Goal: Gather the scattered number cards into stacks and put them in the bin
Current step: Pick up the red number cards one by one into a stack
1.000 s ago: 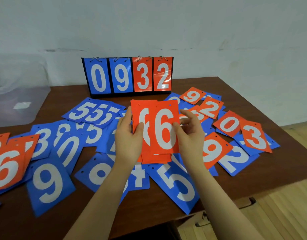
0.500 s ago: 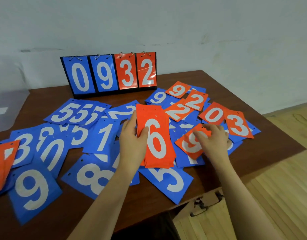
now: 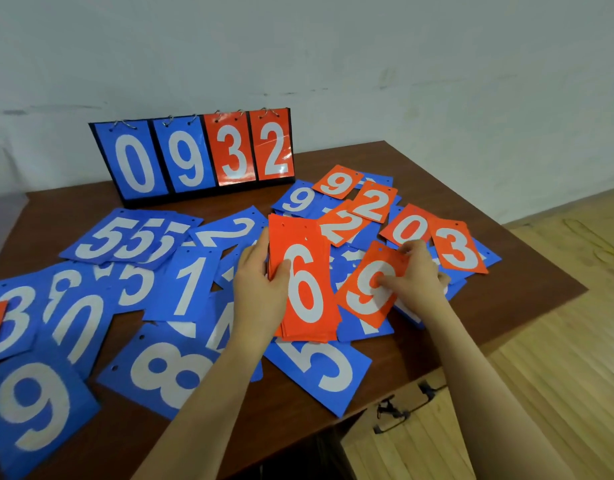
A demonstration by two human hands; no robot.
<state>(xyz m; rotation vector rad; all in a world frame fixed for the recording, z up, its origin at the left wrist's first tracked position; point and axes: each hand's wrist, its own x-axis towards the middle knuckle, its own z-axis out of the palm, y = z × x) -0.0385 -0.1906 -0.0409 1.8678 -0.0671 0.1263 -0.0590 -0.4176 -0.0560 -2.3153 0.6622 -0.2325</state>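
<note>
Head view: orange stack [image 3: 305, 282], left hand [image 3: 260, 292].

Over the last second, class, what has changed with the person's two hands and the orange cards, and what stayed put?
The right hand let go of the orange stack, moved right and down to the table, and now pinches a loose orange 9 card, lifting its edge. The left hand alone now holds the stack, lowered toward the table. The scoreboard reading 0932 and the scattered blue cards stayed put.
</note>
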